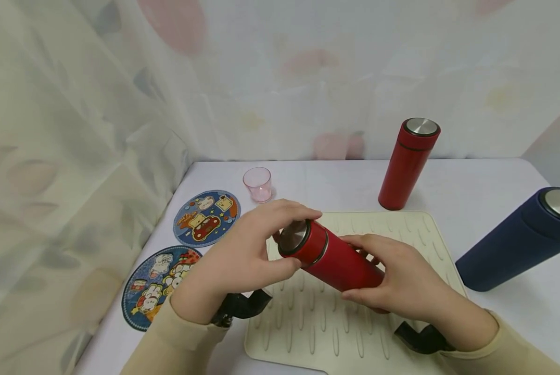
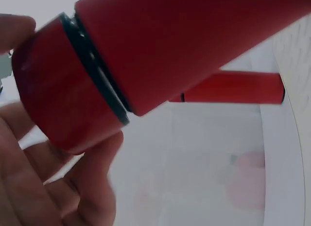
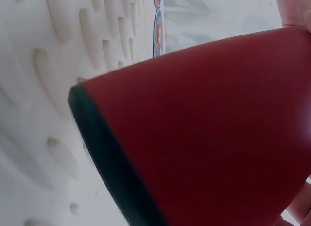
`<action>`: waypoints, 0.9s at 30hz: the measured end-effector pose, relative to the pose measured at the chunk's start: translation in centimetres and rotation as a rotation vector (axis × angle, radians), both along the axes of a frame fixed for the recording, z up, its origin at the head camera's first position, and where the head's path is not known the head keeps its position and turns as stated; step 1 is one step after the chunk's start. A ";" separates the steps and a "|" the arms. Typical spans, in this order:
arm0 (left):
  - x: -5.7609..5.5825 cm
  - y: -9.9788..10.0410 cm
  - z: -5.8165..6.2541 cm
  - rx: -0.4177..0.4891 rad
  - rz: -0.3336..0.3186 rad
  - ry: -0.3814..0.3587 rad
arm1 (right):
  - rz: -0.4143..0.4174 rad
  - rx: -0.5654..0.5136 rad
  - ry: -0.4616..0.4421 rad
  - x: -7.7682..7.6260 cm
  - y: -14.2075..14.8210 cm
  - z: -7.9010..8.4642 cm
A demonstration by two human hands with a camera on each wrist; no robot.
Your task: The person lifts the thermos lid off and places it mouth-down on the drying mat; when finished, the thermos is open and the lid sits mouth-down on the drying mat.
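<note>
A red thermos flask (image 1: 341, 263) is held tilted above a cream ribbed mat (image 1: 317, 338), its silver-topped lid (image 1: 303, 240) toward the left. The left hand (image 1: 247, 252) holds that lid between thumb and fingers. Around the lower body of the flask curls the right hand (image 1: 402, 271). A dark ring (image 2: 95, 68) shows between lid and body in the left wrist view. From the right wrist, the dark base (image 3: 114, 158) of the flask is seen close over the mat.
Another red flask (image 1: 408, 164) stands at the back right, and a larger navy flask (image 1: 514, 242) at the right. Behind the left hand is a small pink glass (image 1: 258, 185). Two round blue cartoon coasters (image 1: 207, 217) lie at the left; a curtain (image 1: 97, 172) hangs beyond.
</note>
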State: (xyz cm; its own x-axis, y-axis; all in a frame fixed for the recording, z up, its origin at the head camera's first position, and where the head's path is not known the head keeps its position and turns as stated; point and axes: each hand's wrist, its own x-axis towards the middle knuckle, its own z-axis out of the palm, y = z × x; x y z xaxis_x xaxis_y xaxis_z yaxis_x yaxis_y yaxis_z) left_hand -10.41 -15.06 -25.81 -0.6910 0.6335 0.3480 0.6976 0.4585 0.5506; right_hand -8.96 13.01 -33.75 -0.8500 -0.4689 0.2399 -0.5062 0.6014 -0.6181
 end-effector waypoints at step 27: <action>-0.8 -1.7 0.4 -0.016 -0.050 -0.044 | 0.004 0.017 -0.032 0.1 -0.4 0.0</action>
